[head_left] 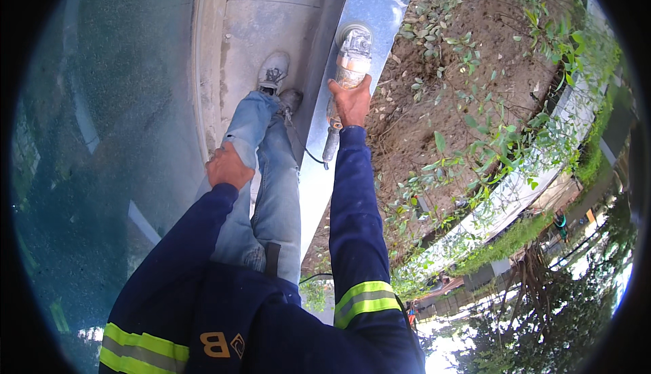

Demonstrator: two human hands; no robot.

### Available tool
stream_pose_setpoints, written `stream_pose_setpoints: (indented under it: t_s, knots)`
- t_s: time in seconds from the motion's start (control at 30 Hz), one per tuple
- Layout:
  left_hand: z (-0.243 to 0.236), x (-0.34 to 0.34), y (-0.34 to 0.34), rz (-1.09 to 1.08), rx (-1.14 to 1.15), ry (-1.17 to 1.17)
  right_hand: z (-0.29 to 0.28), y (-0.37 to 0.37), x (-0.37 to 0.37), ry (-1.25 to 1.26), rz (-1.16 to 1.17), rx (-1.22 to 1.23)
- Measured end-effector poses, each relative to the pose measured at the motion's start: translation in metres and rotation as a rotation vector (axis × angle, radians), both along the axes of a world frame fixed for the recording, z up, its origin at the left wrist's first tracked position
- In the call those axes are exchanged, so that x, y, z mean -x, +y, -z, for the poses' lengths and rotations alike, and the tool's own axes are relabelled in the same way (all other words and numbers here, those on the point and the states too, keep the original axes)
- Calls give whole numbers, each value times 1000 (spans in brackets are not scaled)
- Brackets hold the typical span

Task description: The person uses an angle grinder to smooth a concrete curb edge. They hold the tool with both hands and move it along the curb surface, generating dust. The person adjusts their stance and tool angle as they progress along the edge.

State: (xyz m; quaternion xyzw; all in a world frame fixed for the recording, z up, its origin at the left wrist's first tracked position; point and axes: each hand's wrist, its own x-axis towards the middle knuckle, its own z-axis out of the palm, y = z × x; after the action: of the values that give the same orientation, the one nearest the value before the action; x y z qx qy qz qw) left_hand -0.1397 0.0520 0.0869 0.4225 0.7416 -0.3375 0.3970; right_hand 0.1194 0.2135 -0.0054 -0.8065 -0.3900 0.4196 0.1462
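My right hand [349, 99] is wrapped round the body of a worn, dusty angle grinder [354, 62]. The grinder's disc end lies against the smooth, pale top of a long ledge [383, 1], with its handle end toward me and a black cord [312, 153] curving off it. My left hand [229, 164] grips my leg near the knee, over the faded blue jeans, with its fingers curled round it.
My light shoes [273, 70] stand on concrete paving [261, 14] beside the ledge. At left is a dark greenish surface [102, 136]. At right lie a soil bed [458, 48] with leafy plants [508, 140], a pale curb and trees.
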Motion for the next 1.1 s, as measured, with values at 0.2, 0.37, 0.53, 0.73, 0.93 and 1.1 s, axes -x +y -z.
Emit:
stream_pose_setpoints:
  t_s: [0.2, 0.37, 0.53, 0.73, 0.93, 1.1]
  knots:
    - [2, 1, 0, 22, -13, 6, -7, 33, 16, -86, -81, 63]
    - [4, 2, -1, 38, -20, 27, -1, 29, 8, -27, 13, 0]
    - [4, 3, -3, 26, -36, 18, -2, 1, 4, -26, 3, 7]
    - [4, 1, -2, 32, -39, -1, 3, 25, 6, -49, -32, 23]
    - [11, 8, -9, 15, -9, 13, -1, 24, -1, -45, 12, 0]
    - [8, 6, -7, 32, 10, 28, 0, 7, 4, -5, -13, 32]
